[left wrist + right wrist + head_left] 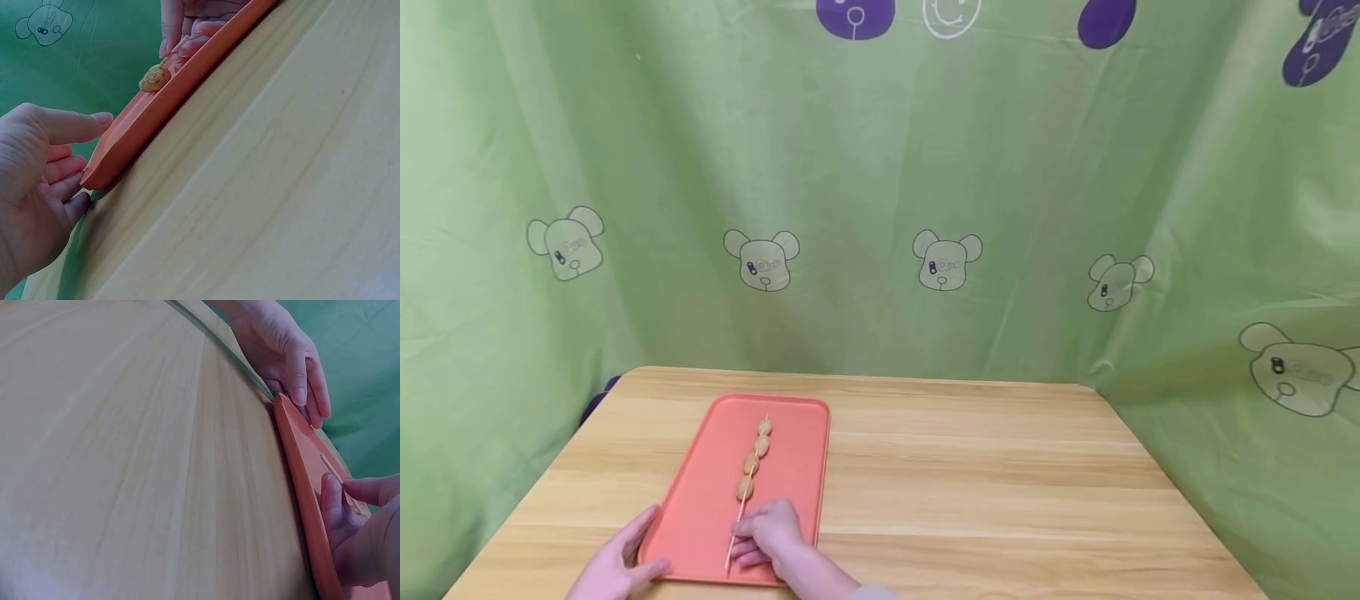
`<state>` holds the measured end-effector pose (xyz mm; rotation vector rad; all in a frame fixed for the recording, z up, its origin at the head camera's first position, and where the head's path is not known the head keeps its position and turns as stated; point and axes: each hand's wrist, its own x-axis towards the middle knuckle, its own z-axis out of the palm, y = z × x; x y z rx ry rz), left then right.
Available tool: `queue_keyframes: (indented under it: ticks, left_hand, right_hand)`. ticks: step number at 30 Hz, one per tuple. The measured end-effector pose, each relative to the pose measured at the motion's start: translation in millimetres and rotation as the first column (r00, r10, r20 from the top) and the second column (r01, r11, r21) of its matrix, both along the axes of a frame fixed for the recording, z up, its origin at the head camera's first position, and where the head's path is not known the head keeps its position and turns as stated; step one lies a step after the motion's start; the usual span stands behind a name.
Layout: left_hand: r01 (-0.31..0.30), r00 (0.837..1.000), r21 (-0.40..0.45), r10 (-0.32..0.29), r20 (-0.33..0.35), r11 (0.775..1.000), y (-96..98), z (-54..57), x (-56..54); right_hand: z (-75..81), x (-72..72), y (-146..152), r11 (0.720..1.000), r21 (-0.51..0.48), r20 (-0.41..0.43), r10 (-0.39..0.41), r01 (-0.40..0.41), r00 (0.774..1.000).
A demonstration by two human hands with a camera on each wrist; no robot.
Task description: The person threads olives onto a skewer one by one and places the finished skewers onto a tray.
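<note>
While the left hand (617,567) rests open-fingered at the tray (797,467) corner, the right hand (769,533) pinches the skewer (752,462) by its bare lower end; the stick looks light, thin and probably brittle, its pieces apt to slide.

I see a table (985,475) across the lower half of the frame with a pale wood-grain top, smooth and with a soft satin sheen where light falls on it. On its left part lies a tray (797,467) of coral-orange plastic, matt, smooth, with rounded edges. The skewer (747,479) in the tray looks like thin, light, dull bamboo or wood, and the pieces threaded on it have a rough, crumbly, tan surface. Behind and to both sides I see a backdrop (880,183) of green cloth, matt, hanging in soft folds and creases, printed with pale bear heads and purple shapes.
</note>
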<state>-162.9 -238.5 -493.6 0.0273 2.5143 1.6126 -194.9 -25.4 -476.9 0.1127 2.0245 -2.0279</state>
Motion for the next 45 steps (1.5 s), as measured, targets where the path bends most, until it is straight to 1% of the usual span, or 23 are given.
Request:
queue_keyframes:
  ticks: [3, 8, 11, 18, 21, 25, 30, 35, 40, 43, 45]
  left_hand:
    - [-0.009, 1.000, -0.013, 0.009, 0.021, 1.000, -0.3, 1.6, -0.8]
    - [-0.011, 1.000, -0.034, 0.012, 0.016, 0.999, 0.5, 4.8, -1.1]
    - [-0.016, 1.000, -0.027, 0.017, 0.019, 0.999, 2.2, 7.0, -1.2]
    - [-0.027, 0.998, -0.005, 0.028, 0.050, 1.000, 4.9, 10.3, -1.8]
    - [-0.024, 0.999, -0.006, 0.024, 0.045, 1.000, 4.7, 10.2, -2.2]
    - [-0.022, 0.999, -0.009, 0.022, 0.039, 1.000, 3.8, 10.0, -3.1]
    - [-0.022, 0.999, 0.014, 0.021, 0.036, 1.000, 2.1, 9.1, -4.1]
    - [-0.020, 1.000, -0.005, 0.020, 0.021, 1.000, 1.3, 9.2, -2.8]
    - [-0.014, 1.000, -0.004, 0.014, -0.014, 1.000, 2.6, 13.2, -3.1]
    - [-0.015, 0.998, -0.018, 0.014, -0.064, 1.000, 4.6, 16.4, -4.6]
    - [-0.025, 0.995, -0.029, 0.022, -0.102, 0.999, 7.1, 19.0, -5.3]
  right_hand:
    - [0.0, -0.3, 0, 1.000, -0.014, 0.005, 0.009, -0.009, 1.000]
    - [0.9, -2.1, 0, 0.999, -0.022, 0.002, 0.042, -0.042, 0.999]
    - [1.2, -3.3, 1, 0.998, 0.004, -0.007, 0.061, -0.061, 0.998]
    - [1.3, -3.8, 7, 0.993, 0.068, -0.036, 0.098, -0.095, 0.995]
    - [1.5, -4.4, 9, 0.992, 0.076, -0.042, 0.106, -0.102, 0.993]
    - [3.3, -6.4, 14, 0.992, 0.067, -0.057, 0.109, -0.105, 0.992]
    - [7.7, -9.5, 23, 0.993, 0.045, -0.077, 0.109, -0.106, 0.991]
    - [12.2, -12.0, 40, 0.990, 0.044, -0.092, 0.135, -0.131, 0.987]
    - [19.1, -16.8, 66, 0.993, 0.036, -0.126, 0.115, -0.112, 0.985]
    - [24.2, -18.9, 87, 0.994, 0.025, -0.146, 0.105, -0.102, 0.984]
    - [26.3, -20.2, 103, 0.994, 0.041, -0.178, 0.111, -0.105, 0.978]
